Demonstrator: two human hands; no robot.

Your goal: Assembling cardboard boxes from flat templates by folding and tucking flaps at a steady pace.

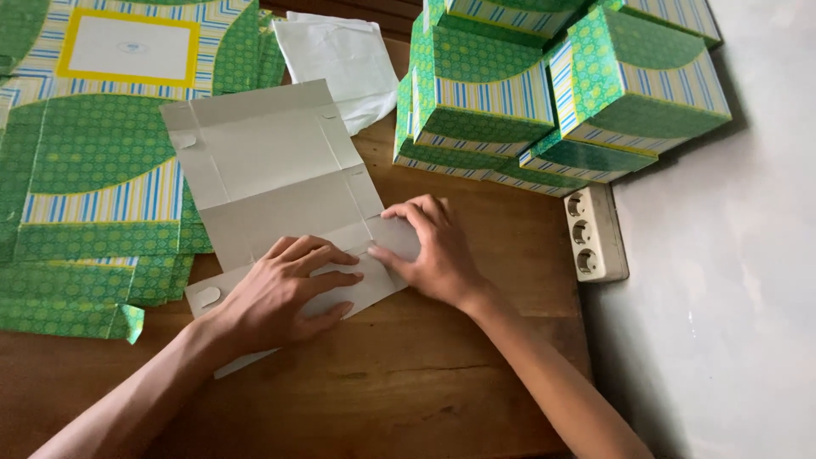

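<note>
A flat, unfolded cardboard box blank (272,170) lies grey side up on the wooden table (425,374). My left hand (285,293) presses flat on its near flap, fingers spread over the fold. My right hand (433,251) rests on the blank's right side flap, fingertips pinching or pressing the flap's edge near the crease. Both hands touch the same blank, close together.
A stack of flat green, striped box blanks (93,170) lies at the left. Several assembled green boxes (552,85) are piled at the back right. A white plastic bag (340,59) lies behind the blank. A white power strip (593,234) sits at the table's right edge, by the grey floor.
</note>
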